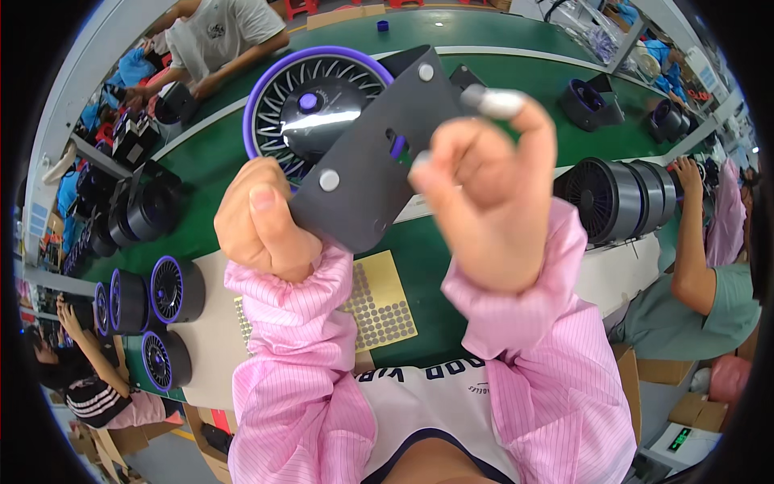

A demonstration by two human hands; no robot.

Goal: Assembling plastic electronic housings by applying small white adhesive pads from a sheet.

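Risk first: the fan (310,109) with its dark bracket (367,161) is being held up in the air, well above the green table (451,323), so a slip is likely to drop it onto the sticker sheet (379,298) or the table edge, and the purple rim could get marked. The cause would be the hold itself: the left hand (258,222) is gripping only the lower left edge of the bracket, thumb on its face, while the weight of the fan is sitting higher and further out. The right hand (488,202) is curled nearly closed, fingertips pinching at the bracket's right edge near the slot; one fingertip (496,103) is wearing a pale cot, and whether something small is being pinched between the fingers cannot be made out, as the fingers are hiding it. A second concern: the grey round pads (329,180) on the bracket are lying close to the left thumb, and a shifting grip may be rubbing one loose. Finished fans (165,290) are standing at the left of the table, near enough to be struck if the piece falls that way.
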